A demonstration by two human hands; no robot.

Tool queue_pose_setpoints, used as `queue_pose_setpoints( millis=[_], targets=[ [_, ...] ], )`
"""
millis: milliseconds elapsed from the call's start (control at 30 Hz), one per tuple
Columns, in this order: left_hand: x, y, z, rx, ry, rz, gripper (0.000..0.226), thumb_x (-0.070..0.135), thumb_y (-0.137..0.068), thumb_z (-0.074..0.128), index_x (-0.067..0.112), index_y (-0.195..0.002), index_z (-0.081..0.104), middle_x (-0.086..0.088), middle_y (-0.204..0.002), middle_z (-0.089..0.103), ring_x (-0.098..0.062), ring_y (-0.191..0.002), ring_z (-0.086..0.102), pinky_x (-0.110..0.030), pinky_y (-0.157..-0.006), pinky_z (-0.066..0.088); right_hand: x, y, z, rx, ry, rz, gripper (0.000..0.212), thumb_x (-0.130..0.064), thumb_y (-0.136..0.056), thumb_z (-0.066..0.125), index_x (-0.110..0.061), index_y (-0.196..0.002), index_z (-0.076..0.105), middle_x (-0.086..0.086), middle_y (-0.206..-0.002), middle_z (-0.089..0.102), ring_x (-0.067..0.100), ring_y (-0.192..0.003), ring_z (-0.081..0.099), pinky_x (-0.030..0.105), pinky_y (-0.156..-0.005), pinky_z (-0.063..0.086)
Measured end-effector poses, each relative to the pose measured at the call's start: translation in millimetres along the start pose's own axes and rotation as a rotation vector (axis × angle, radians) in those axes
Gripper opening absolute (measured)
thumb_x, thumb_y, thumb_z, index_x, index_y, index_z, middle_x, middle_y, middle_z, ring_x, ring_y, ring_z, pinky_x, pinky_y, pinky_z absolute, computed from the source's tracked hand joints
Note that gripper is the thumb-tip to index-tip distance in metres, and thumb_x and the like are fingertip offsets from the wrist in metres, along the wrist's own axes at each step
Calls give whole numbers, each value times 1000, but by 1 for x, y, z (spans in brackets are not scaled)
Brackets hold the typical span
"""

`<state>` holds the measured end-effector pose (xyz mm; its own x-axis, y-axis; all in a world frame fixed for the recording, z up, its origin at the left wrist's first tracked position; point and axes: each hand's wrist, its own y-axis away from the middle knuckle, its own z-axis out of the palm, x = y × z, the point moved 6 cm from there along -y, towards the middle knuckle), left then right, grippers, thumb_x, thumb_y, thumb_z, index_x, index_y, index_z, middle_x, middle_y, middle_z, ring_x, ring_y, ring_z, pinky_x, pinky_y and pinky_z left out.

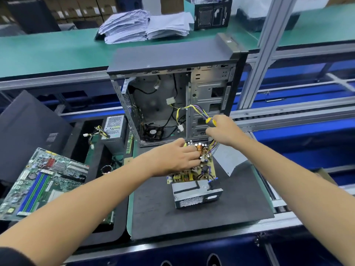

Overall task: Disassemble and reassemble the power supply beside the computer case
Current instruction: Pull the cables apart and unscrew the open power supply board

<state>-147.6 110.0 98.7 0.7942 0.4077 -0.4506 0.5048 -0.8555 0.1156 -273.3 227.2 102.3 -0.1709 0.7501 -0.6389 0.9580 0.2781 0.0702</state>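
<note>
While right hand (223,131) grips screwdriver (211,121), left hand (177,157) presses circuit board (192,174).

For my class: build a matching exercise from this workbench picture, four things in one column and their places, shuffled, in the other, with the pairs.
Things:
1. screwdriver
2. motherboard
3. stacks of paper
4. power supply circuit board

Places:
A. far green bench
B. gripped in right hand
C. under left hand, on dark mat
D. left side, tilted

Pairs: 1-B, 2-D, 3-A, 4-C
</note>
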Motion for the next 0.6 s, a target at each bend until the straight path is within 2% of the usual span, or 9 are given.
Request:
queue_pose_setpoints(
  millis=[100,267,467,600],
  targets=[
    [8,-13,7,-28,-14,24,25,4,-80,49,18,-101,50,3,-96,49,-18,-97,50,-32,-73,35,17,3,4,9,112,29,26,-14,-87,53,-15,-71,33,1,-70,41,14,-57,38,30,-47,25],
    [11,-28,21,-73,63,29,29,4,-78,53,17,-103,46,0,-101,49,-19,-101,47,-33,-76,35,33,5,14,-33,117,45,15,-11,-92,50,-9,-92,35,3,-71,42,16,-58,39,30,-46,27],
    [10,-38,32,-148,85,24,34,6,-75,58,16,-104,42,1,-103,47,-19,-104,45,-32,-75,23,30,3,25,-42,91,-20,21,-1,-91,50,-13,-87,32,2,-66,42,16,-53,37,28,-46,25],
    [16,-43,29,-133,132,43,42,9,-73,61,15,-111,43,-1,-106,49,-21,-104,45,-34,-79,31,34,2,30,-93,95,-34,30,-2,-90,51,-17,-76,30,5,-65,44,20,-55,40,30,-47,28]
  ],
)
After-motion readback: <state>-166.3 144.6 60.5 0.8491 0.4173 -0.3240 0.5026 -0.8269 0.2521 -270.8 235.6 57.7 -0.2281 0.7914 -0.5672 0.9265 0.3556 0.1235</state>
